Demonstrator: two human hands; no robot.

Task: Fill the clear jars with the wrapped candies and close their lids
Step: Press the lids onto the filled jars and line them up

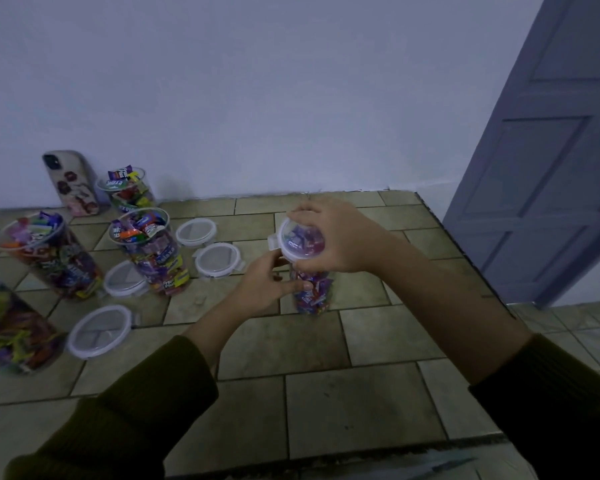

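Observation:
A clear jar (311,293) full of wrapped candies stands on the tiled counter (343,341) with a white-rimmed clear lid (300,241) on its mouth. My right hand (340,233) grips the lid from the right and above. My left hand (267,282) holds the jar's upper body from the left, thumb near a lid flap. Several other open jars of candies stand at the left: one (153,251), another (54,252), one at the back (130,190) and one at the left edge (13,327).
Several loose lids lie on the counter: (196,232), (219,260), (124,279), (99,331). A phone (71,181) leans on the wall at back left. The counter ends at the right, beside a blue door (548,150); its front edge runs below my arms.

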